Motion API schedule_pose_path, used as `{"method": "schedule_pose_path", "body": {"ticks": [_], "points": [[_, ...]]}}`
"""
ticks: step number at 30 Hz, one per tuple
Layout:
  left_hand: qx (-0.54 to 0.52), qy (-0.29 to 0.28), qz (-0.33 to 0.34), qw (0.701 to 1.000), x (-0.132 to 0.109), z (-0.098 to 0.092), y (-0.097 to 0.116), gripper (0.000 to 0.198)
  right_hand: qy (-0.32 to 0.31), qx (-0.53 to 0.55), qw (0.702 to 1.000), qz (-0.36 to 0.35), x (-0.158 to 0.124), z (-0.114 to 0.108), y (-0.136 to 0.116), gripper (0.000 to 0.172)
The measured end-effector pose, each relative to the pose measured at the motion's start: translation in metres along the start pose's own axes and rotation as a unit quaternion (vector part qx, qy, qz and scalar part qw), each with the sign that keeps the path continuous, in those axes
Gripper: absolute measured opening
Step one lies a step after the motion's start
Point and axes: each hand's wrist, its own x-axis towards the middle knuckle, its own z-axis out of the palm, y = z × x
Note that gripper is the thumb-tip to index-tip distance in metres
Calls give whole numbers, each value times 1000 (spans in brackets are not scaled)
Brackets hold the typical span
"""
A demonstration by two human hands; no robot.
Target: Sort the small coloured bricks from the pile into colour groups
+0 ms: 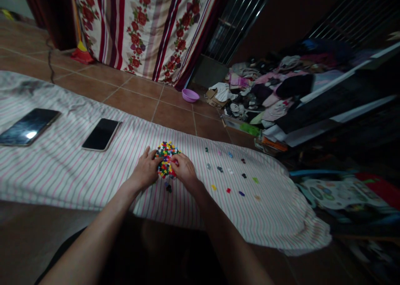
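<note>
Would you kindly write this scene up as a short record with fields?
Left hand: at the left edge of the pile of small multicoloured pieces
Right hand: at the pile's right edge, fingers bent; grip unclear
Laid-out pieces: spaced in rows, right of the pile
Smartphone: left of the hands, dark screen up
Surface: striped cloth

Inscriptions, brands, numerals, signs: none can be read. Small coloured pieces [165,168]: any marking is too small to be told. Larger dark-screened device [29,126], at left: no legible character is displayed; a glare patch is borne. Smaller dark-screened device [100,135]: likewise. Printed panel [331,192], at right: rounded shapes are carried; any lettering is left unreadable by dimness and blur.
</note>
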Motion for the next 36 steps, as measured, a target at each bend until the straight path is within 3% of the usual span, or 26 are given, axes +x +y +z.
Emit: {"method": "schedule_pose_path", "body": {"ticks": [5,11,25,31,36], "points": [[-8,-29,-31,999,0,-3,1,53,7,9,999,-48,1,3,0,11],[-7,-38,-34,999,1,-3,1,52,19,27,998,-56,4,7,0,14],[-14,-11,-13,1000,5,3,-3,47,134,91,986,-33,-8,26,8,19],[-37,7,27,999,13,0,2,40,130,115,984,-44,-8,24,6,16],[-48,36,23,998,17,1,4,32,123,120,983,-60,-8,19,5,13]]}}
